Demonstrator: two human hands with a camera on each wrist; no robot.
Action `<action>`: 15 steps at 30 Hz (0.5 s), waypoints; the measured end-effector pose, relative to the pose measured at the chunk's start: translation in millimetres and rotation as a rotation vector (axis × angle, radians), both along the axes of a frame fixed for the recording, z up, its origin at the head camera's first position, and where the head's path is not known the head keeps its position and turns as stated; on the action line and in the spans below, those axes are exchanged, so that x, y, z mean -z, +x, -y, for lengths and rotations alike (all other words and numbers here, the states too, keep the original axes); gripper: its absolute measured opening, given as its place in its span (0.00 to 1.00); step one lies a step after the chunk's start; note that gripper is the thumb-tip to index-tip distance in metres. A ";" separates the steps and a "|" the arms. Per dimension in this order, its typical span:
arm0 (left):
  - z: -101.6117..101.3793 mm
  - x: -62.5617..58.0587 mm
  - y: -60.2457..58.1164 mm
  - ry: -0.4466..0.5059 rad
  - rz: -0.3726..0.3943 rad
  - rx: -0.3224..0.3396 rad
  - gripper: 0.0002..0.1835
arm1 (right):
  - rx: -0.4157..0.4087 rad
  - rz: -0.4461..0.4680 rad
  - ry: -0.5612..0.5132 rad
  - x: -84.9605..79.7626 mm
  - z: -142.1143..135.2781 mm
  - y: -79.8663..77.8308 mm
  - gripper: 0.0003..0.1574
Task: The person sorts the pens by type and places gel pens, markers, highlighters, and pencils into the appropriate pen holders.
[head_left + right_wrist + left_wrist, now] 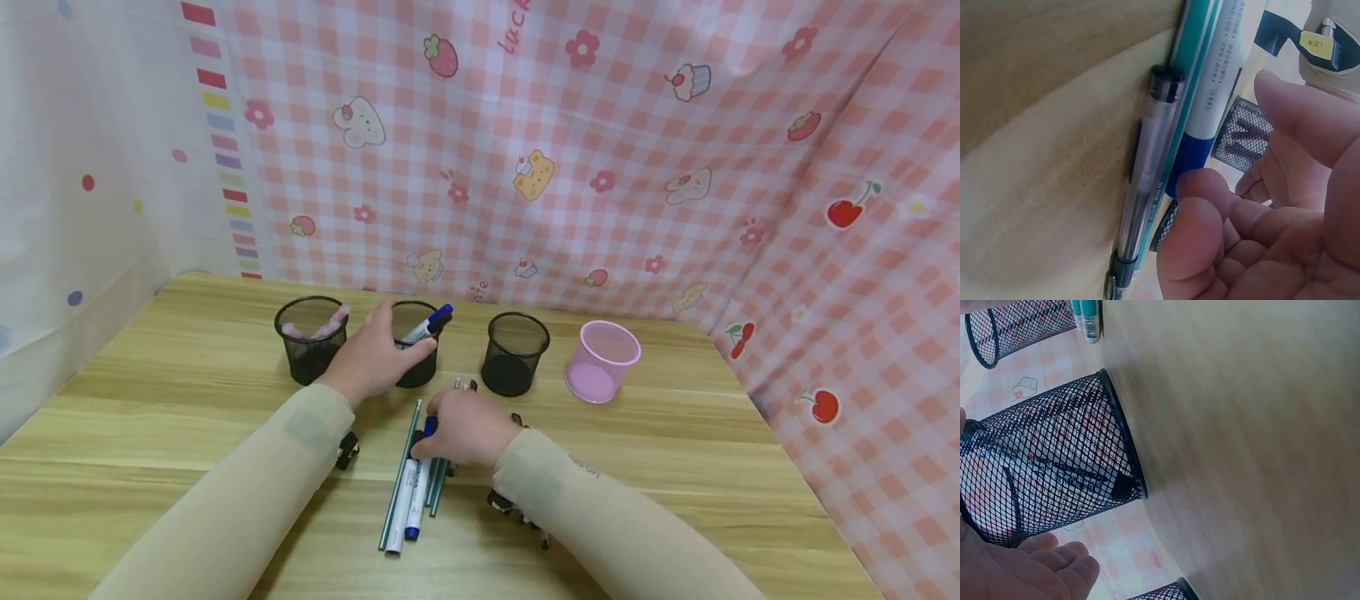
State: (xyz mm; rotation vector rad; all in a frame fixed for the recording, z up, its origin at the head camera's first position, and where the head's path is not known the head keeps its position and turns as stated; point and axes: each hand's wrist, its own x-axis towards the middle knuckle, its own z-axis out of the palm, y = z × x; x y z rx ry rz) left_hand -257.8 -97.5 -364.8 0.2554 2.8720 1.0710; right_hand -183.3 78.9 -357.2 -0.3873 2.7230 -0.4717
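My left hand (375, 357) holds the second black mesh pen cup (424, 368) from the left near its rim. Two markers, one with a blue end (440, 313) and one with a black end (442, 322), lean inside it. In the left wrist view, the cup's mesh wall (1054, 462) lies between thumb and fingers. My right hand (474, 427) hovers low over the pile, thumb and forefinger apart. Its fingertip sits right at the blue cap (1190, 155) of a white marker (1217, 75). Teal pencils (401, 475) and a clear pen (1147, 169) lie alongside.
Left stands a black mesh cup (313, 367) with pink fuzzy items. Right of the held cup stand another black mesh cup (510, 375) and a pink mesh cup (600, 367). Black clips (347, 450) lie by the left sleeve; more dark small items (501, 502) lie under the right forearm.
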 end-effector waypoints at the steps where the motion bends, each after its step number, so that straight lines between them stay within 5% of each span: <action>1: 0.1 0.0 0.1 0.000 0.000 0.000 0.59 | 0.002 0.002 0.004 0.5 0.5 0.0 0.42; 15: 0.3 2.1 -1.3 0.004 -0.015 0.002 0.59 | 0.026 0.046 -0.009 3.5 4.2 -3.2 0.44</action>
